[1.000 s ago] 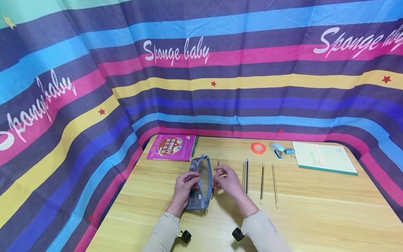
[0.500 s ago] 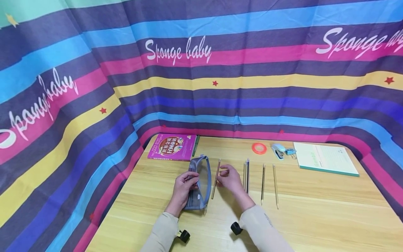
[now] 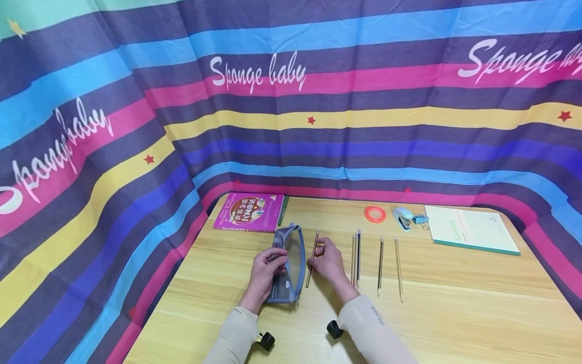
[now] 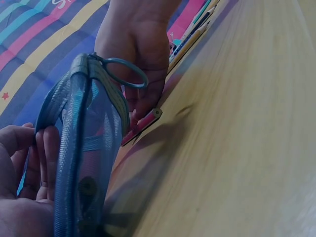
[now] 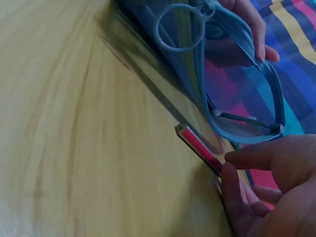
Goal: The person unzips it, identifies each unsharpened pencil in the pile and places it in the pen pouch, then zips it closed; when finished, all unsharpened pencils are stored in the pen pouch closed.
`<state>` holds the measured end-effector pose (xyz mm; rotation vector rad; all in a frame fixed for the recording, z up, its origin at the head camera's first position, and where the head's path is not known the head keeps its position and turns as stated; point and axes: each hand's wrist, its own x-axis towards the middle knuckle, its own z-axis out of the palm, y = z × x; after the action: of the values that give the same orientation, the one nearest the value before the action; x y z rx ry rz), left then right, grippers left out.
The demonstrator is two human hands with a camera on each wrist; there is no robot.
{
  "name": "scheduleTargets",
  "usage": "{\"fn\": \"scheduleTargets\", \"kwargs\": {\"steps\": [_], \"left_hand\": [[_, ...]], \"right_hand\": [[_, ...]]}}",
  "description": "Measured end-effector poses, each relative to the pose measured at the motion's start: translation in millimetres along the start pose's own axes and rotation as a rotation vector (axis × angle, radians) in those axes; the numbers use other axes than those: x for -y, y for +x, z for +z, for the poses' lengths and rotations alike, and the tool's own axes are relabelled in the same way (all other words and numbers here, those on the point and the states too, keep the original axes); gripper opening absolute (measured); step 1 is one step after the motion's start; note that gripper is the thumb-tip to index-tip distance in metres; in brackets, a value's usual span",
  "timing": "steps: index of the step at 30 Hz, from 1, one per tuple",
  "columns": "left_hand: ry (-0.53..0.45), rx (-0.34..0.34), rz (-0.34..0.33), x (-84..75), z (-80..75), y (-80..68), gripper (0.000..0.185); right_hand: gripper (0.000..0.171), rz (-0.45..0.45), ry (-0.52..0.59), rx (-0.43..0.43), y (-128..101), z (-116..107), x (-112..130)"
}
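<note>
My left hand (image 3: 263, 270) grips the zippered edge of a grey-blue mesh pencil case (image 3: 283, 293), which stands with its mouth spread wide toward the right. A ring-shaped zipper pull (image 5: 178, 48) hangs at its near end. Just right of the case, my right hand (image 3: 329, 260) pinches a red and black striped pencil (image 3: 310, 275) between thumb and fingertips. The pencil lies slanted, low at the table; its flat-cut near end (image 5: 190, 140) shows in the right wrist view. Through the mesh, dark shapes (image 4: 89, 186) show inside the case.
Several more pencils (image 3: 380, 265) lie to the right of my right hand. Along the back are a purple book (image 3: 247, 212) with a dark green item beside it, red tape (image 3: 375, 214), a blue stapler (image 3: 402, 218), a binder clip (image 3: 420, 219) and a notebook (image 3: 473, 230).
My right hand drew back a little from the striped pencil, then came in leftward and closed its fingertips on it. The left hand and pencil case have stayed in place.
</note>
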<state>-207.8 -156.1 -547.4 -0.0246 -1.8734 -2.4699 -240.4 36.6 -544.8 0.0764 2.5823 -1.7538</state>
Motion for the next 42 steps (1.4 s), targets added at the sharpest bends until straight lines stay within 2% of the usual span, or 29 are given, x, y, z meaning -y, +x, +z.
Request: {"fn": "scheduleTargets", "kwargs": {"steps": [5, 11, 19, 29, 33, 42], "left_hand": [[0.007, 0.007, 0.008, 0.6, 0.2, 0.5, 0.022], [-0.008, 0.019, -0.007, 0.6, 2.1, 0.2, 0.035], [0.001, 0.01, -0.009, -1.3, 3.2, 1.0, 0.031], [0.003, -0.002, -0.018, 1.2, 2.2, 0.4, 0.031], [0.003, 0.01, -0.009, 1.8, 1.7, 0.6, 0.032], [0.007, 0.025, 0.0, 0.7, 1.9, 0.6, 0.032]], "right_hand": [[0.068, -0.032, -0.042, -0.002, 0, 1, 0], [0.07, -0.031, -0.072, 0.005, -2, -1, 0], [0.08, -0.039, -0.201, 0.045, -3, -3, 4], [0.066, 0.001, -0.269, 0.113, -6, -10, 9], [0.057, 0.014, -0.175, 0.15, -7, -14, 7], [0.054, 0.079, 0.176, 0.173, -8, -21, 2]]}}
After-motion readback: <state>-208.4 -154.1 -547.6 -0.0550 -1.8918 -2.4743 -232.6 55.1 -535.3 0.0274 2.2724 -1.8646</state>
